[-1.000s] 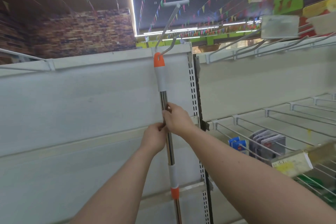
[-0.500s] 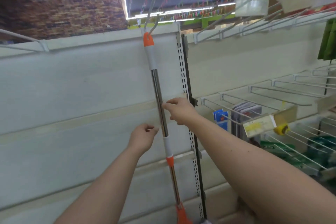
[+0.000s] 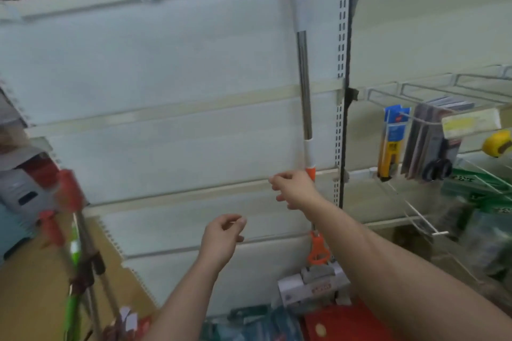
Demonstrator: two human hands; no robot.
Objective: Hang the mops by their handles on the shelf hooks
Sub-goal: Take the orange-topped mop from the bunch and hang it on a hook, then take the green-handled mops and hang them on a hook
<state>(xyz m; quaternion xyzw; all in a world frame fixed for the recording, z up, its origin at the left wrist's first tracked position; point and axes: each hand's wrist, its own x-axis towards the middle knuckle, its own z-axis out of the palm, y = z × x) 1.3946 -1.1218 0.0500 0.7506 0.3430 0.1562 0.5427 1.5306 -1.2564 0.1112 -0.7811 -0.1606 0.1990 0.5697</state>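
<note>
— Mop hangs upright at upper centre against the white shelf panel, just left of the slotted post. What's around?

— Packets on wire hooks at right, blurred mop poles lower left.

— Hands?

— Right hand loosely spread beside the orange collar, lower than before; left hand loose, empty, farther away.
</note>
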